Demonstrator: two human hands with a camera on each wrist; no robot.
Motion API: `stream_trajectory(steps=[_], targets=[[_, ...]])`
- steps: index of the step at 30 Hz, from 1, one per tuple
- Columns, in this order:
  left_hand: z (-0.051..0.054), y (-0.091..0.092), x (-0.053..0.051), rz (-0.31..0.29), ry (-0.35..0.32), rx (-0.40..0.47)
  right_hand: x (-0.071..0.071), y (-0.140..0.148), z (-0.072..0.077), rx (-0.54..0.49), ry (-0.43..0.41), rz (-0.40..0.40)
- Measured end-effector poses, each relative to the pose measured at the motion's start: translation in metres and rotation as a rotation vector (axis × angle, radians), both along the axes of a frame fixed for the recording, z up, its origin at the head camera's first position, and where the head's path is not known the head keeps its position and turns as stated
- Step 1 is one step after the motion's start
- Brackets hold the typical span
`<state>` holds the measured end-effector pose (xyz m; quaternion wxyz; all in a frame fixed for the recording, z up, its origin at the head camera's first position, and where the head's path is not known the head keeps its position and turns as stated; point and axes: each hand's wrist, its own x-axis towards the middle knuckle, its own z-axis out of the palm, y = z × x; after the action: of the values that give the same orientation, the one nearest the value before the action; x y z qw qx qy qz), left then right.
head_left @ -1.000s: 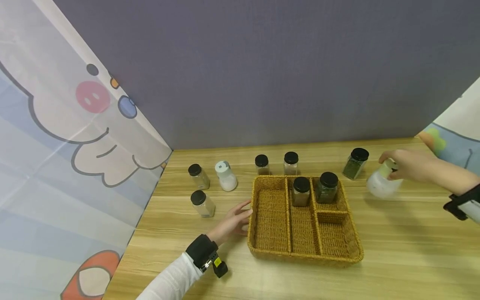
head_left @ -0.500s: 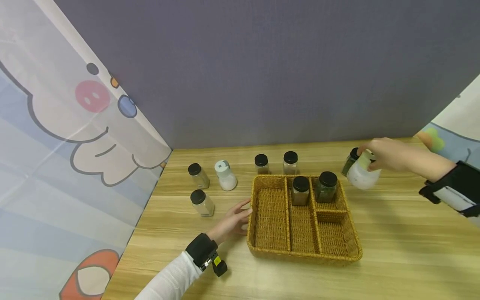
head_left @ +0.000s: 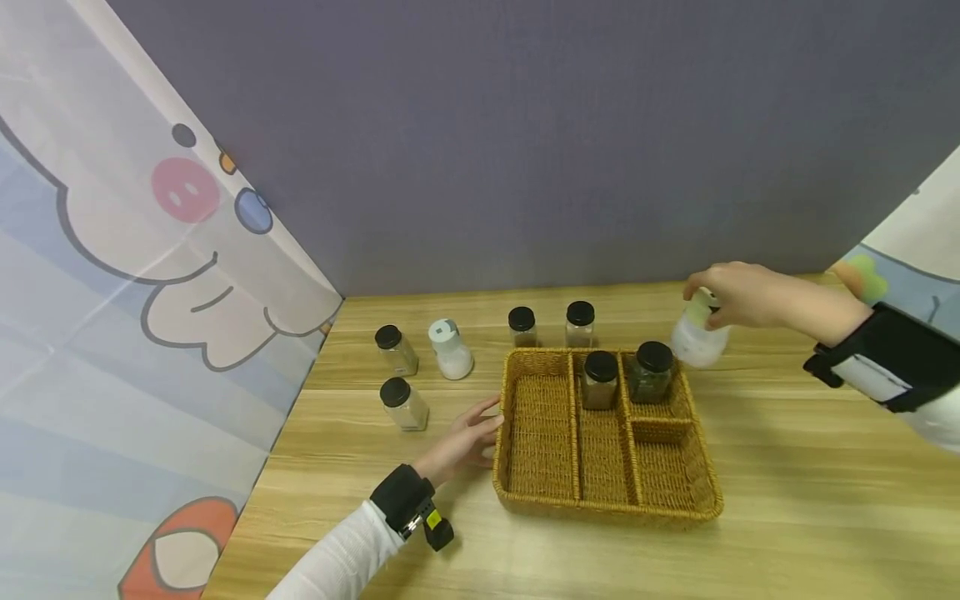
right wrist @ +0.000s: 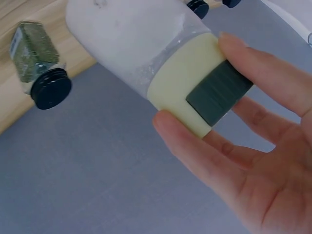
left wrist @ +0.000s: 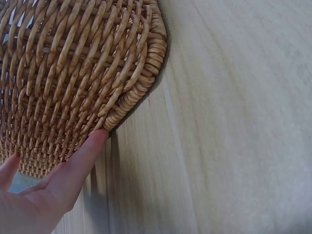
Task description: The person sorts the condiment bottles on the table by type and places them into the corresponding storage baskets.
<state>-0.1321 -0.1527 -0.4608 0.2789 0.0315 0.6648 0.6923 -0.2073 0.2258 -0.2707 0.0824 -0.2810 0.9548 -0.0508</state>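
In the right wrist view, my right hand [right wrist: 263, 170] pinches the pale yellow cap of a salt shaker [right wrist: 141, 34], a clear bottle of white grains with a dark green tab. In the head view this shaker [head_left: 696, 343] hangs just beyond the far right corner of the wicker basket [head_left: 600, 513]. My left hand [head_left: 467, 440] rests against the basket's left side, fingers extended; the left wrist view shows a fingertip [left wrist: 100, 136] touching the weave. Two black-lidded spice jars stand inside: a brownish one [head_left: 600, 393] in the middle compartment, a dark green one [head_left: 651, 383] at back right.
A green herb jar [right wrist: 39, 56] shows in the right wrist view, hidden in the head view. Two black-lidded jars [head_left: 522, 327] stand behind the basket. Left of it are another shaker [head_left: 452, 354] with a pale blue-green cap and two more jars [head_left: 405, 406] on the wooden table [head_left: 810, 517].
My right hand has carried the salt shaker left toward the basket, passing in front of the green herb jar. The left hand and the basket have stayed in place.
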Motion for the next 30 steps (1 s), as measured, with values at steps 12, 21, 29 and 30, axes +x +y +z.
stream_trajectory(steps=[12, 21, 29, 30], targets=[[0.003, 0.002, -0.001, 0.022, -0.033, 0.010, -0.005, -0.020, 0.014, 0.010, -0.009, 0.013], [0.004, 0.002, 0.001, 0.021, -0.038, -0.003, -0.003, -0.041, 0.023, 0.003, -0.032, 0.016], [0.004, 0.001, 0.002, 0.032, -0.030, -0.022, -0.002, -0.063, 0.026, -0.015, -0.057, 0.036], [0.004, 0.001, 0.002, 0.031, -0.024, -0.025, -0.002, -0.066, 0.026, -0.018, -0.062, 0.040]])
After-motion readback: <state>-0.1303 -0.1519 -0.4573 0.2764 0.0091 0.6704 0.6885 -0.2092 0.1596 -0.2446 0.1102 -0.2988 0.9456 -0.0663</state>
